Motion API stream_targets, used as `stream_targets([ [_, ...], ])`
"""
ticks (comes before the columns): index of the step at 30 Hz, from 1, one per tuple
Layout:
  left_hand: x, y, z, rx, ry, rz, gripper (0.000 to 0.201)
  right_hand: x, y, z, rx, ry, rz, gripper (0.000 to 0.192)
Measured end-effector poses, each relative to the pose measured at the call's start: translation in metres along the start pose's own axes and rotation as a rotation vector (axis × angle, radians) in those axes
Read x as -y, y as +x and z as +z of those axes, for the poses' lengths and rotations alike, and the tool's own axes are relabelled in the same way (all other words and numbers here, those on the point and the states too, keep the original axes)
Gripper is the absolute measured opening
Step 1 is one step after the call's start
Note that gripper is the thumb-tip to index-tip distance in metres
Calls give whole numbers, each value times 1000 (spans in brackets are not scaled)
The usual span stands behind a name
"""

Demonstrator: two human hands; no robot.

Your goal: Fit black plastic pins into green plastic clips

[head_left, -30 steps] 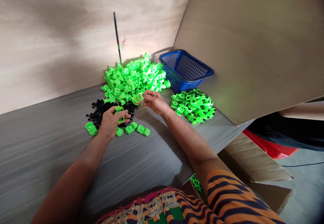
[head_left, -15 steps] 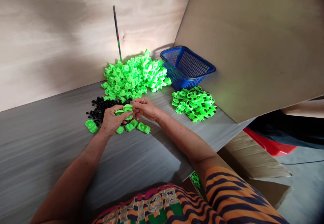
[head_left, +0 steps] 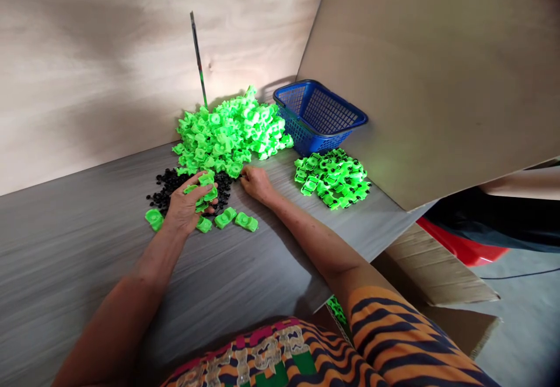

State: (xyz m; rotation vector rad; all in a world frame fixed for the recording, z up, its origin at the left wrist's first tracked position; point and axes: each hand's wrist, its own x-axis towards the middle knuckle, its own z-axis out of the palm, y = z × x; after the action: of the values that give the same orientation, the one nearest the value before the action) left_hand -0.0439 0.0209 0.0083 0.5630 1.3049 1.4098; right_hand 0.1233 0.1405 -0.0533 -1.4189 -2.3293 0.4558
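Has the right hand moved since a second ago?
Yes. The right hand has dropped from mid-air to the table, now at the near edge of the big green pile, by the black pieces.

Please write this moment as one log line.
left hand: holds green parts | right hand: at black pieces beside green pile | blue basket: behind
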Motion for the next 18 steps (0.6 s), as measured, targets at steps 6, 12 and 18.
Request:
stream_targets([
  [6, 1, -2, -1, 89, 13, -73, 70, 2, 4, -2, 54, -86, -18, 28],
  [12, 4, -5, 3, 79, 35, -25, 80, 4, 6, -2, 61, -82, -19, 26],
  [18, 9, -4, 6, 54, 84, 97, 84, -3, 8, -15, 55, 197, 21, 13],
])
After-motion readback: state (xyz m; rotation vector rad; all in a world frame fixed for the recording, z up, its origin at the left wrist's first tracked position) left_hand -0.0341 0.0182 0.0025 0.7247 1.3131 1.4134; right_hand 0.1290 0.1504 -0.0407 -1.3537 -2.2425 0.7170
